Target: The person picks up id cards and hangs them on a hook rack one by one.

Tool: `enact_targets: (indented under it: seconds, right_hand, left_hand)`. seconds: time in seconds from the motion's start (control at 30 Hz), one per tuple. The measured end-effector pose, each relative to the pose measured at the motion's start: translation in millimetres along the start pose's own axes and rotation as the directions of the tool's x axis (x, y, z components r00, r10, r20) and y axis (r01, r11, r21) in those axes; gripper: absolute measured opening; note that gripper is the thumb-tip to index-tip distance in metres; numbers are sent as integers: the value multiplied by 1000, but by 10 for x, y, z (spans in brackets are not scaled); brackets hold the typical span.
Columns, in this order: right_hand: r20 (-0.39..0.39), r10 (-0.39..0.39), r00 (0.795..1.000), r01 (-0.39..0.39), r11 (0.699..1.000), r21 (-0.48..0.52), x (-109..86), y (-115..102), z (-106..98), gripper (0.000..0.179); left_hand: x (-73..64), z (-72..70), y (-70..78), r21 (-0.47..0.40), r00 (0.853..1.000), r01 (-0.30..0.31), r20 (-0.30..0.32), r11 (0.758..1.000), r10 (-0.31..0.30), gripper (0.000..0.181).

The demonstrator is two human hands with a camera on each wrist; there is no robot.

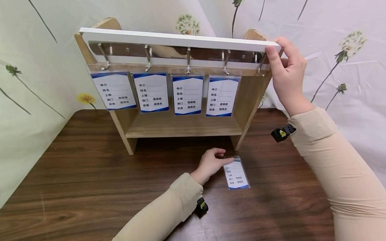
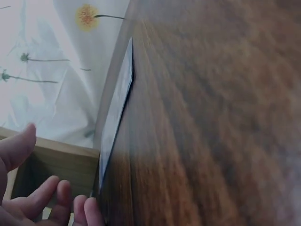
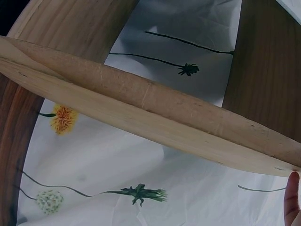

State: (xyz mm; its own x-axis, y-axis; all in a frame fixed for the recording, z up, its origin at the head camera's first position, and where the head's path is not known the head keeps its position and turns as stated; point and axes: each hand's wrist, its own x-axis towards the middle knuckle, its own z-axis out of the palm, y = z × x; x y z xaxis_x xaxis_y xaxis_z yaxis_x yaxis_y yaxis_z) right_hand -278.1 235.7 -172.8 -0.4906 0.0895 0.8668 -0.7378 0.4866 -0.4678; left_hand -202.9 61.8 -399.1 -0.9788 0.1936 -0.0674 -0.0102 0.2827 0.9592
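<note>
A name badge (image 1: 236, 174) in a clear plastic sleeve lies flat on the table in front of the wooden rack. My left hand (image 1: 211, 162) is at the badge's top edge, its thumb overlapping that edge in the head view. In the left wrist view, thumb and fingers of the left hand (image 2: 42, 193) stand apart, with the badge (image 2: 117, 103) beyond them. My right hand (image 1: 287, 68) grips the right end of the white hook rail (image 1: 181, 38), thumb on the front. Only one fingertip (image 3: 292, 197) shows in the right wrist view, by the wooden side panel (image 3: 155, 103).
Several metal hooks line the rail; similar badges (image 1: 187, 95) hang below all but the rightmost hook (image 1: 261, 67). Beneath them is the rack's wooden shelf (image 1: 184, 125). The rack stands on a dark wood table (image 1: 90, 187), before a flower-print cloth (image 1: 331, 26).
</note>
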Motion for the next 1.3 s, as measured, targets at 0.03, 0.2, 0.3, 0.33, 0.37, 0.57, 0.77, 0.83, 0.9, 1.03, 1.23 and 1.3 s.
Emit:
enact_targets:
  seconds: [0.03, 0.2, 0.3, 0.33, 0.37, 0.57, 0.77, 0.83, 0.9, 1.03, 1.23, 1.3]
  right_hand:
    - [0, 0, 1000, 0, 1000, 0, 1, -1, 0, 10]
    - [12, -19, 1000, 19, 1000, -13, 8, 8, -4, 11]
    - [16, -26, 1000, 26, 999, -24, 7, 9, -7, 13]
    - [16, -26, 1000, 26, 999, -24, 7, 7, -8, 14]
    - [18, -31, 999, 31, 999, -23, 9, 8, -9, 15]
    - [6, -12, 1000, 12, 1000, -2, 14, -12, -3, 11]
    - [23, -42, 999, 42, 999, 4, 10, 6, -21, 14]
    - [10, -30, 1000, 30, 999, 13, 7, 3, -14, 11]
    - [-2, -15, 1000, 15, 1000, 16, 1, 1, -7, 10]
    - [-13, 2, 1000, -2, 1000, 18, -8, -2, 8, 9]
    - [2, -14, 1000, 14, 999, 30, -1, 8, 9, 8]
    - [1, -13, 1000, 13, 999, 29, 4, 6, 7, 9]
  left_hand:
    - [11, 1, -5, 8, 1000, 8, 12, 1000, -8, 52]
    - [54, 1, -5, 66, 999, 36, 34, 997, -38, 59]
    - [62, 21, 0, 141, 998, 49, 29, 989, -54, 63]
    - [64, 29, 2, 167, 998, 55, 28, 984, -61, 65]
    - [64, 34, 6, 196, 997, 60, 29, 979, -67, 66]
    - [74, 52, 29, 318, 993, 90, 49, 944, -112, 75]
    - [71, 73, 36, 436, 989, 90, 64, 895, -130, 82]
    - [68, 78, 39, 470, 989, 85, 66, 879, -131, 84]
    - [62, 81, 41, 497, 988, 83, 70, 864, -135, 85]
    - [54, 78, 28, 520, 988, 83, 71, 850, -140, 86]
    - [62, 61, 20, 544, 989, 79, 63, 835, -135, 84]
    - [70, 61, 24, 554, 989, 77, 61, 829, -132, 83]
